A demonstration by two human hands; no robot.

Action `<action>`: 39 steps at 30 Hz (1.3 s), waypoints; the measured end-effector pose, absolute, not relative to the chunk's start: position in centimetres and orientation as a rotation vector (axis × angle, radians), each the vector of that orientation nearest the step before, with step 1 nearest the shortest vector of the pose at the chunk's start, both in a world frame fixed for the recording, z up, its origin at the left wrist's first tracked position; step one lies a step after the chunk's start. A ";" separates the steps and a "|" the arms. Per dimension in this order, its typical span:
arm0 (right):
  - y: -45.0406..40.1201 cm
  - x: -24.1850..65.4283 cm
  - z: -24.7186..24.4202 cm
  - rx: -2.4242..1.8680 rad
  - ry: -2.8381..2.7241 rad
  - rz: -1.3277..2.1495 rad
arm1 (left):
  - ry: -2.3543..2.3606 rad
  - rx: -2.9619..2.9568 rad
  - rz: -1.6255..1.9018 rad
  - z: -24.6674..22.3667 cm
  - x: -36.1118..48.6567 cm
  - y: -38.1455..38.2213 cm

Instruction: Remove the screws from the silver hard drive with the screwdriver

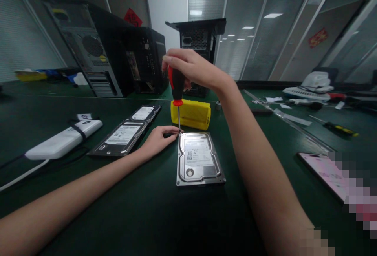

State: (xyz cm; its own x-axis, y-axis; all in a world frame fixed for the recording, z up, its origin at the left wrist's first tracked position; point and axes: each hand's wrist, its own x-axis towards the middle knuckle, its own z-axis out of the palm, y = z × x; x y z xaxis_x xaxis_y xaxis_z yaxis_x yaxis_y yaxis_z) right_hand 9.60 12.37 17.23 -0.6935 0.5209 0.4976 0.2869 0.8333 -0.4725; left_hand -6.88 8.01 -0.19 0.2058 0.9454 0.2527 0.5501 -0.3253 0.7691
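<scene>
Yellow box (194, 116): standing just behind the drive, ridged along the top; contents hidden from this angle.
Left tower (88, 44): black casing with metal back panel, fan grille high up, slots stacked low; interior out of sight.
Middle tower (150, 55): beside the left one, with ports and small openings along a dark panel; too dim to make out further parts.
Rear tower (196, 38): behind the right hand and partly covered by it, showing perforated metal and a power socket.
Hard drive (200, 158): flat on the green table (132, 213), centred before the person; silver, shiny, with raised contours, a pale printed label, a round emblem near the front edge and screws at the corners.
Screwdriver (177, 85): red and black handle, nearly upright, with tip at the drive's far left corner; exact contact too small to tell.
Right hand (190, 65): over the handle's top, fingers curled around the grip.
Left hand (159, 140): beside the same corner, thumb and forefinger narrowly spaced near the tip; impossible to tell if pinching anything.
Other drives (123, 134): lying left of the left hand, dark-edged, labels upward.
</scene>
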 end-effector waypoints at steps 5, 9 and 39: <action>13.0 9.4 16.9 -0.553 -2.324 0.358 | 1.421 1.996 0.984 -0.4 -7.1 8.1; 13.1 9.3 16.9 -0.542 -2.336 0.309 | 1.437 2.009 0.960 -0.4 -7.1 8.1; 12.8 9.5 17.1 -0.483 -2.386 0.393 | 1.414 1.971 0.997 -0.7 -7.2 8.3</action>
State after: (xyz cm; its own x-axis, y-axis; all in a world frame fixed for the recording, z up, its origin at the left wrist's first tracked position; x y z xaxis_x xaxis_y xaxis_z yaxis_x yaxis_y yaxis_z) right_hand 9.55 12.83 17.14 -0.7121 0.4368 0.5497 0.2374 0.8866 -0.3970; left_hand -7.23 8.34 -0.73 0.1871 0.9457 0.2660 0.5684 -0.3250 0.7558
